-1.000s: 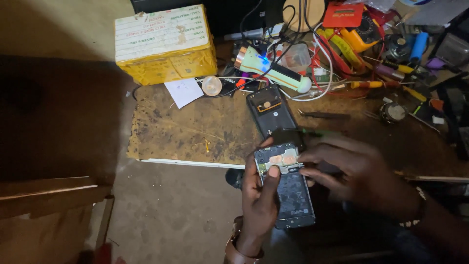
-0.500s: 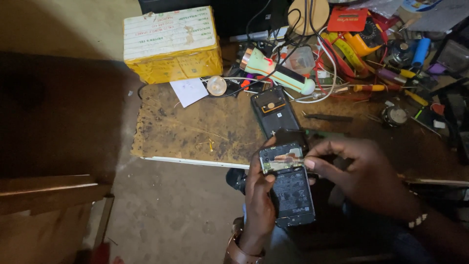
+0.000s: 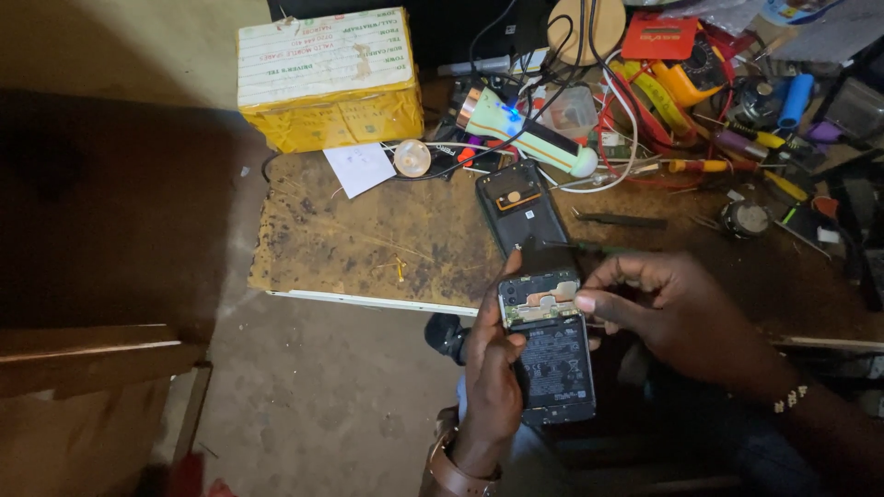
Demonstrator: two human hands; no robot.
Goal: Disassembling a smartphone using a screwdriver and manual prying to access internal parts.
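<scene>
Left hand (image 3: 493, 368) grips the opened black phone w/ bared circuit board (image 3: 548, 345) off the bench's front edge (image 3: 368, 302) – steadied so right hand (image 3: 677, 313) fingertips, pressed together, work its top.

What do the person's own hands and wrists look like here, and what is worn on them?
Both hands are bare, no gloves. The left hand has a brown leather-like strap around the wrist. The right hand has a thin bracelet of pale beads at the wrist. No sleeve reaches either wrist; the forearms beyond are in deep shadow.
</scene>
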